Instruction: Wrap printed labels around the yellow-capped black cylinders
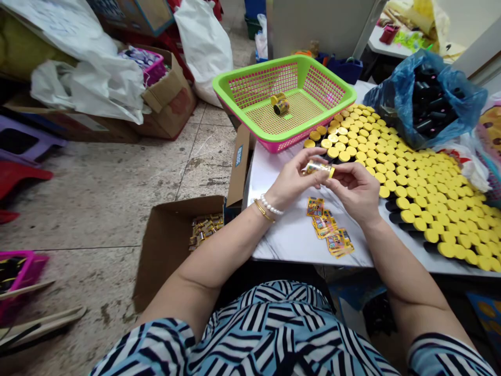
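Head view: L hand [291, 180] & R hand [352, 193] pinch small yellow-capped tube [319, 168] above white marble-look table [289, 235].
L fingers & thumb pinched on tube body, R fingertips pressed around yellow-capped end; tube held btwn both hands, just over table. Directly below hands: loose stack of orange printed paper labels [327, 225]. To R: packed rows of upright black tubes w/ round yellow caps [407, 180]. Beyond: green-&-pink plastic mesh basket [309, 119] holding 2 gold-labelled tubes [281, 104]. Far R: blue plastic bag of black tubes [462, 104]. Floor, L: open brown cardboard box [168, 250] w/ small gold pieces [205, 230].
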Action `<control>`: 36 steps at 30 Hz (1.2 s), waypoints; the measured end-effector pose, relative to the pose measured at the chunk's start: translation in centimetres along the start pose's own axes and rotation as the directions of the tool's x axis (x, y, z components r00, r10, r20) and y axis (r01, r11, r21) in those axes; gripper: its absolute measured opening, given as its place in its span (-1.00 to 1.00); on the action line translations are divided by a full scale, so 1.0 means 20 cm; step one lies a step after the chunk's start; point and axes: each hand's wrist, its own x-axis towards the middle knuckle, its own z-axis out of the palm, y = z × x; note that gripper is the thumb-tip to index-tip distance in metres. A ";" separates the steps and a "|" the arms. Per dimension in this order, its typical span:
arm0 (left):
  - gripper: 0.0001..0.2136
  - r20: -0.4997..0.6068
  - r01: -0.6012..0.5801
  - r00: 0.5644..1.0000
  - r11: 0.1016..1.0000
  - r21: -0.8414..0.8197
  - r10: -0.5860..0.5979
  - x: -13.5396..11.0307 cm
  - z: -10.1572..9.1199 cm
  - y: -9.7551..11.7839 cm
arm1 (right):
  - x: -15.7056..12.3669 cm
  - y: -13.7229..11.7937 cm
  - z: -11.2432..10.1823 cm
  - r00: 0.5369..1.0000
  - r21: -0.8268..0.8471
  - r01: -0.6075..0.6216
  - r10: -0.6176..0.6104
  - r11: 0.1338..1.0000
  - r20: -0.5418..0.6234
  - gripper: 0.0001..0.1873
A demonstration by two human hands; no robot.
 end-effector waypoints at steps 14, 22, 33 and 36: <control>-0.61 0.089 0.195 0.974 0.973 0.127 -0.207 0.05 -0.06 -0.04 | -0.03 0.03 -0.01 0.936 -0.373 0.352 -0.329 0.859 0.126 -0.72; -0.55 0.124 0.238 0.960 0.965 0.112 -0.251 0.05 -0.06 -0.06 | -0.03 0.00 0.04 0.970 -0.237 0.241 -0.223 0.941 0.098 -0.61; -0.69 0.104 0.236 0.969 0.960 -0.149 -0.222 0.04 -0.07 -0.03 | 0.02 0.04 0.00 0.998 0.146 0.036 -0.043 0.989 0.040 -0.57; -0.73 0.140 0.270 0.957 0.954 -0.127 -0.252 0.04 -0.06 -0.02 | 0.01 0.01 -0.01 0.993 0.136 0.091 -0.101 0.986 0.065 -0.66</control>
